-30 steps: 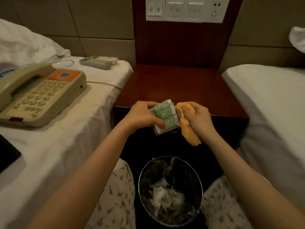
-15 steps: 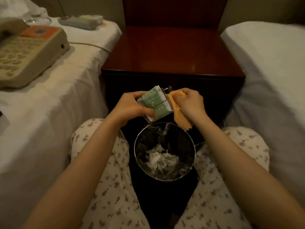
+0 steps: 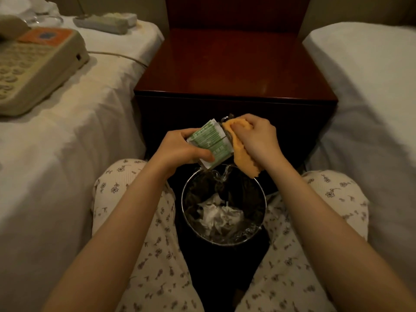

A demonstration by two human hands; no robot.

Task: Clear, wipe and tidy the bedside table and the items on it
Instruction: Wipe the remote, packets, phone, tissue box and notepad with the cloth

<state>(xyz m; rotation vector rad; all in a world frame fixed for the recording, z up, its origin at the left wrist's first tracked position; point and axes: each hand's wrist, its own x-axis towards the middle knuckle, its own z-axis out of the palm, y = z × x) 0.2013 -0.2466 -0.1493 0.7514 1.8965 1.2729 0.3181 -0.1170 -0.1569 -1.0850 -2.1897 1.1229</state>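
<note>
Head view: the person sits between two beds, knees apart, with a waste bin [image 3: 182, 206] on the floor between them. The left hand [image 3: 180, 149] grips a small clear holder of green sachets [image 3: 209, 143], fingers curled round its near end and the thumb across its lower edge. It is held in the air in front of the bedside table [image 3: 236, 70], tilted toward the other hand. The right hand [image 3: 258, 140] is closed on a bunched orange cloth [image 3: 243, 158], pressing it against the holder's far end while a loose tail hangs below. Holding the holder over the bin looks deliberate: any dust or crumbs wiped off would fall onto the crumpled tissue [image 3: 218, 215] inside, not onto the floor. The dark wooden tabletop shows nothing standing on it, so it seems the clearing is done and single items are being cleaned. A telephone [image 3: 33, 64] and a remote control [image 3: 105, 21] lie on the left bed [image 3: 78, 131], probably parked there to free the table, the phone's cord trailing back toward it. Both would likely need to go back once wiped.
</note>
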